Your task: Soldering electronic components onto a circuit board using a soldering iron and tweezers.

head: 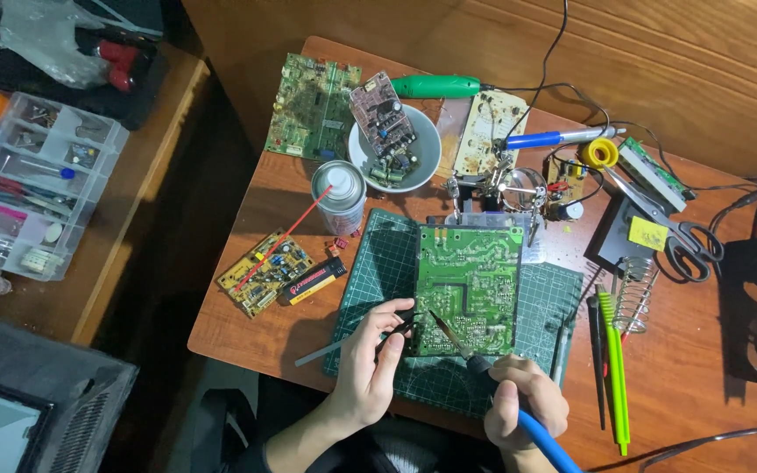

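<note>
A green circuit board (469,286) lies solder side up on a dark green cutting mat (380,263). My right hand (523,401) grips a blue-handled soldering iron (484,366), its tip resting on the board's lower left area. My left hand (371,361) sits at the board's left edge and pinches a thin dark tool, probably tweezers (400,320), pointed at the same spot. A grey strip sticks out from under that hand to the left.
A spray can (339,196), a bowl of parts (393,147), several other circuit boards, a solder spool (600,153), scissors (669,226), an iron stand (634,293) and green tools (613,368) crowd the wooden table. A clear parts organizer (32,184) sits far left.
</note>
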